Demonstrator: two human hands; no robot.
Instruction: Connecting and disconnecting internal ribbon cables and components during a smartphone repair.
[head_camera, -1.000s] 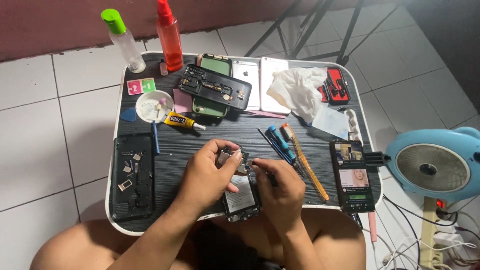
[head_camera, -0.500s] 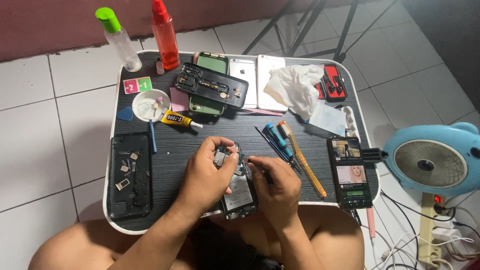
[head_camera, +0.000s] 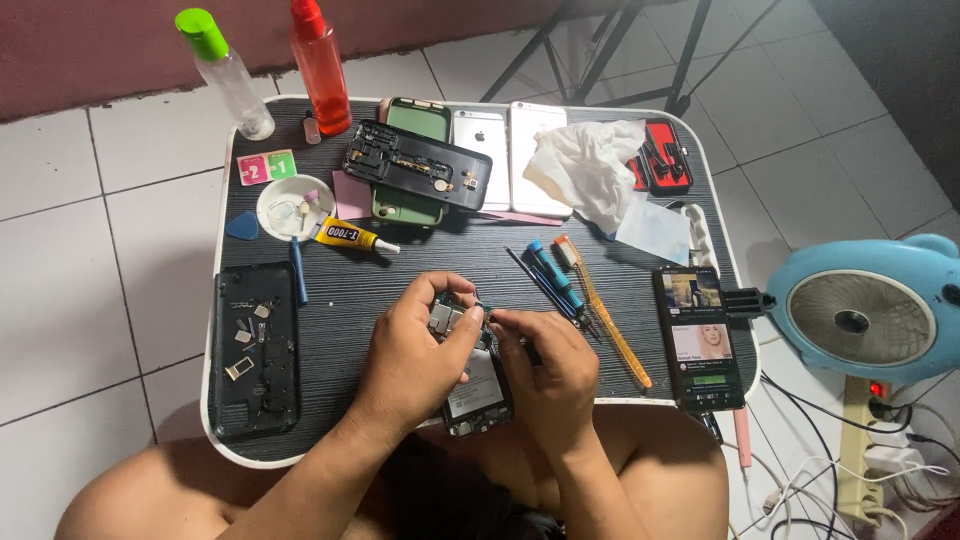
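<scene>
An opened phone (head_camera: 478, 392) with its back removed lies on the near edge of a small black lap table (head_camera: 400, 280). My left hand (head_camera: 415, 355) grips the phone's upper part, thumb on the metal shields. My right hand (head_camera: 545, 375) pinches a thin dark tool, its tip at the phone's top edge next to my left thumb. Which kind of tool it is cannot be told.
A black phone back cover (head_camera: 255, 350) holding small parts lies at the left. Glue tube (head_camera: 350, 237), white dish (head_camera: 293, 205), two screwdrivers (head_camera: 555, 280), a toothbrush (head_camera: 605, 320), a lit phone (head_camera: 700, 335), several phones (head_camera: 470, 150), crumpled tissue (head_camera: 590, 170), two bottles (head_camera: 320, 65) and a blue fan (head_camera: 870, 310) surround them.
Both hands stay on the opened phone with only slight finger movement; the view has shifted a little.
</scene>
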